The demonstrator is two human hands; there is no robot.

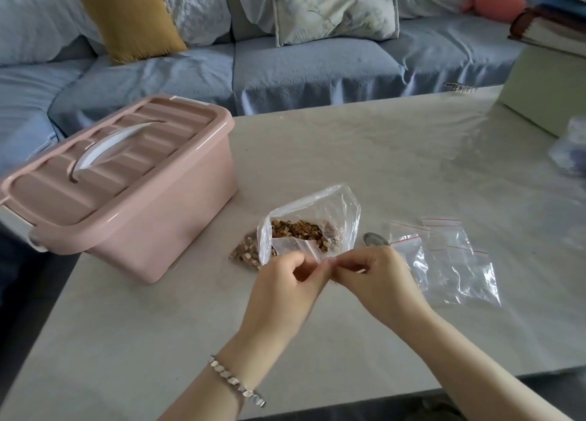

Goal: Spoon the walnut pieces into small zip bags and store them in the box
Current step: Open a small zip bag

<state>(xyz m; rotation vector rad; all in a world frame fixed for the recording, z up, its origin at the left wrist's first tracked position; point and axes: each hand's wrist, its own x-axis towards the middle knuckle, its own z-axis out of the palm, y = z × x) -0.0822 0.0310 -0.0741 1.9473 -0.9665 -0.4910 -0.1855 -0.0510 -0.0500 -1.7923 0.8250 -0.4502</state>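
Hands meet fingertip to fingertip, left hand and right hand pinching the walnut bag rim.

1. The large clear bag stands open-mouthed on the surface, crinkled and half slumped, its near edge pinched between the fingertips of both hands.
2. The walnut pieces, brown and tan crumbs, fill the lower part of that bag; more show through the plastic at its lower left, near the box.
3. The small zip bags, clear with red lines at their seals, lie flat, empty and overlapping just right of the large bag.
4. The spoon, metal, lies between the large bag and the zip bags; only its bowl shows.
5. The box, pink plastic with a white handle in its ribbed lid, sits closed to the left.
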